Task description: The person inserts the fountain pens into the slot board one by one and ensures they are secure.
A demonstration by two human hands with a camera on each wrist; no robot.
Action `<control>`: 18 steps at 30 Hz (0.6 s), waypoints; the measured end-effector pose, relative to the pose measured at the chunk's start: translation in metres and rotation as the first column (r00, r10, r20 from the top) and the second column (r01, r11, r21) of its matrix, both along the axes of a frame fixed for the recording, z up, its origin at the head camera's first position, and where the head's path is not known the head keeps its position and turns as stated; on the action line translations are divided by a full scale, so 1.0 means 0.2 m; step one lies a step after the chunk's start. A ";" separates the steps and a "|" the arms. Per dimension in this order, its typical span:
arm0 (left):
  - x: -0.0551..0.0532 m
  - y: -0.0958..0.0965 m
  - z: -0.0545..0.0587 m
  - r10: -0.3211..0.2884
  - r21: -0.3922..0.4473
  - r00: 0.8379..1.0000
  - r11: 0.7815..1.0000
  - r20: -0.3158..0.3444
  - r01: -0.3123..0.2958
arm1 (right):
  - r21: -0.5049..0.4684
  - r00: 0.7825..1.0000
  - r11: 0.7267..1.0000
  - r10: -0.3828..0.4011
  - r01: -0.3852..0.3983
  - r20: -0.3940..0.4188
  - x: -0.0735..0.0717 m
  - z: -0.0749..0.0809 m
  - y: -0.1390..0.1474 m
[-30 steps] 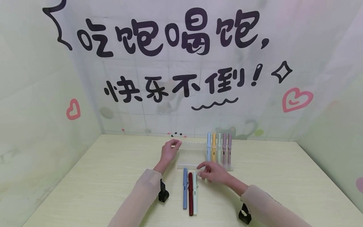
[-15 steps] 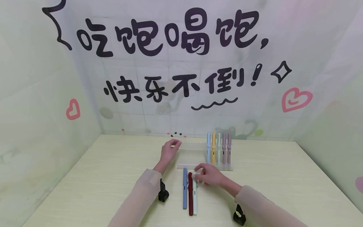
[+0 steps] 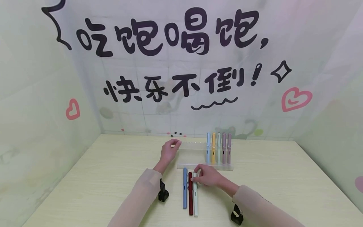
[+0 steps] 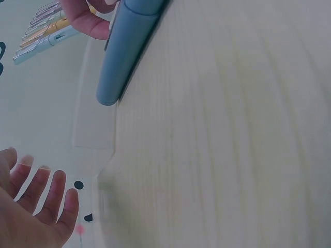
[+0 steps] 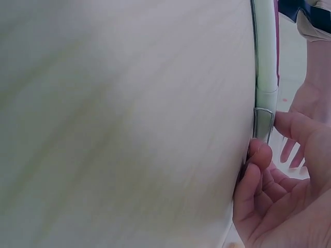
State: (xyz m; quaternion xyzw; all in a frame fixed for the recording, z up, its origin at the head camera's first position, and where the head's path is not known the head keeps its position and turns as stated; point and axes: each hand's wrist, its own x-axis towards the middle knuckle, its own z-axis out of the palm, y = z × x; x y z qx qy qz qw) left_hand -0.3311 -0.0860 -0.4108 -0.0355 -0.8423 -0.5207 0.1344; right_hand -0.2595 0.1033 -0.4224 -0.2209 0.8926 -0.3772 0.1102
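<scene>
In the head view my right hand [image 3: 208,176] pinches the capped end of a pale mint fountain pen [image 3: 195,198] between thumb and fingers. The right wrist view shows that pen [image 5: 267,62] with its metal clip beside my fingertips. A dark red fountain pen [image 3: 190,195] lies against its left side, and a blue fountain pen [image 3: 185,189] lies farther left. My left hand [image 3: 169,151] holds the upper left corner of a clear pen rack [image 3: 188,166], thumb and index finger together at its edge. The left wrist view shows the other left fingers [image 4: 51,204] spread loosely.
Several capped pens stand in the rack's right part: light blue [image 3: 208,148], yellow [image 3: 214,148], pale green [image 3: 219,148] and purple [image 3: 227,148]. The rack is near the back of the pale wooden table [image 3: 119,164]. A printed cloth backdrop [image 3: 181,66] encloses the table.
My right hand has moved left onto the mint pen's cap and taken hold of it. The pen's lower end has shifted slightly right. My left hand stays at the rack.
</scene>
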 end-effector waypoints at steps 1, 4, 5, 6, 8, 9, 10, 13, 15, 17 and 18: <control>0.00 0.00 0.00 0.001 0.000 1.000 1.000 0.002 -0.001 | -0.003 1.000 1.000 0.005 -0.005 0.001 0.00 0.00 0.00; 0.00 0.00 0.00 0.003 -0.007 1.000 1.000 0.000 -0.003 | -0.003 1.000 1.000 0.016 -0.015 0.009 0.00 0.01 0.01; 0.00 0.00 0.00 0.002 -0.007 1.000 1.000 0.001 -0.002 | 0.007 1.000 1.000 0.015 -0.016 0.010 0.00 0.01 0.01; 0.00 0.00 0.00 0.003 -0.006 1.000 1.000 0.003 -0.003 | 0.018 1.000 1.000 0.017 -0.017 0.008 0.00 0.01 0.02; 0.00 0.00 0.00 0.000 -0.006 1.000 1.000 0.001 0.000 | 0.051 1.000 0.998 0.023 -0.022 -0.020 0.00 0.02 0.03; 0.00 0.00 0.00 0.000 -0.006 1.000 1.000 0.002 0.000 | 0.069 0.999 0.997 0.025 -0.023 -0.036 0.00 0.02 0.03; 0.00 0.00 0.00 -0.004 -0.007 1.000 1.000 -0.002 0.004 | 0.084 0.998 0.996 0.029 -0.024 -0.053 0.00 0.03 0.03; 0.00 0.00 0.00 -0.005 -0.003 1.000 1.000 -0.004 0.005 | 0.111 0.994 0.993 0.045 -0.034 -0.098 0.00 0.04 0.04; 0.00 0.00 0.00 -0.005 0.000 1.000 1.000 -0.001 0.005 | 0.125 0.993 0.991 0.050 -0.037 -0.105 0.00 0.04 0.05; 0.00 0.00 0.00 -0.002 0.001 1.000 1.000 0.003 0.002 | 0.142 0.992 0.989 0.057 -0.041 -0.116 0.00 0.04 0.05; 0.00 0.00 0.00 -0.001 0.001 1.000 1.000 0.003 0.001 | 0.151 0.991 0.988 0.061 -0.042 -0.123 0.00 0.04 0.05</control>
